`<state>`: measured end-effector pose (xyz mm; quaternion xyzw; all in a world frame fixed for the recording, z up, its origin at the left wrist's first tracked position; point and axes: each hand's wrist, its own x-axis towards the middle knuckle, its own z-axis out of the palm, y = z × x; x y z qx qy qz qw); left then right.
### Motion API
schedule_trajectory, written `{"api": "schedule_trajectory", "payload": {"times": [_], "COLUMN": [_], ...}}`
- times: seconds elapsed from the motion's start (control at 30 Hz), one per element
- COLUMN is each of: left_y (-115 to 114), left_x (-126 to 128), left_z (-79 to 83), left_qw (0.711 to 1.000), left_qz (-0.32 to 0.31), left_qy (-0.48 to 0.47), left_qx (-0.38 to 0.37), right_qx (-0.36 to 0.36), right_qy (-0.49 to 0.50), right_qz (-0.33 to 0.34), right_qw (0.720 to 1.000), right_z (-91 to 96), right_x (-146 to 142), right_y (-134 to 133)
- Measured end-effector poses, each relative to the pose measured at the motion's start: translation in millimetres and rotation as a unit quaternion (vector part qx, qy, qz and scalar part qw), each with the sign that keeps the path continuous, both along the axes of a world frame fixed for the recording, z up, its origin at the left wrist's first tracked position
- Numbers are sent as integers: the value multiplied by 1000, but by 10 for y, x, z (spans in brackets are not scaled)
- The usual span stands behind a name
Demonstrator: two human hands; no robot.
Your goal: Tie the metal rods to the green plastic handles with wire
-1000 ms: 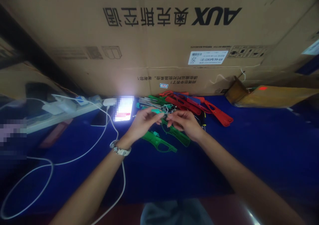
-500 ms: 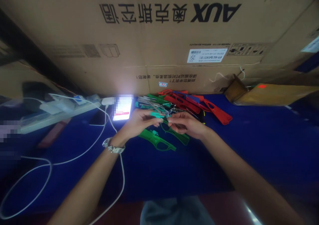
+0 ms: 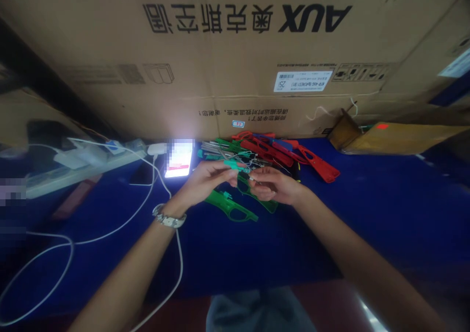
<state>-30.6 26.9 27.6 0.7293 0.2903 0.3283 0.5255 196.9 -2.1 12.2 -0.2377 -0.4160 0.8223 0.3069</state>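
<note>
My left hand is closed, with thumb and fingers pinching a small teal plastic part. Close beside it, my right hand has its fingers drawn together at the teal part's end; what they pinch is too small and blurred to make out. Thin white wires show just behind the fingertips. Below the hands lies a green plastic casing, shaped like half a long-neck lighter, with a small teal piece on it. Another green casing is partly covered by my right hand.
Behind my hands are piled red casings, green casings and metal rods. A lit phone is at left, with a white cable and power strip. A large cardboard box stands behind; a yellowish packet lies right.
The teal part in my left hand has shifted slightly right and shows more of its length. My right fingers have curled in a little. The casings below have stayed put.
</note>
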Motion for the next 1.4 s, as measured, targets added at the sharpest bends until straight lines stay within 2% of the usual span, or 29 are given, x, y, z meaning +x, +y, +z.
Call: {"api": "schedule_trajectory", "payload": {"times": [0.07,0.17,0.37,0.43,0.6,0.73,0.87,1.1,1.4], "left_y": [-11,-37,-86,-88,-74,-67,-63,-84,-97], "left_x": [23,60,110,115,138,148,127,159,158], "left_z": [-29,-43,45,45,-68,-82,-48,-92,8], "left_qw": [999,999,997,996,995,990,992,991,995], "left_qz": [-7,-20,32,39,59,46,31,63,70], "left_qy": [-21,-29,13,13,-79,-102,-91,-85,-38], "left_qx": [-29,-33,70,81,-31,-82,-86,-86,-61], "right_qx": [-3,-8,-18,-17,-5,10,20,18,6], "right_qy": [10,20,37,37,34,32,16,7,-37], "right_qz": [3,10,4,-2,1,-3,-11,-27,-46], "right_qw": [1000,1000,999,999,999,999,1000,999,998], "right_z": [8,19,38,48,62,58,65,87,81], "right_x": [-2,-16,-50,-50,-44,-30,-13,-25,-31], "right_y": [-8,-23,-40,-40,-33,-31,-33,-46,-38]}}
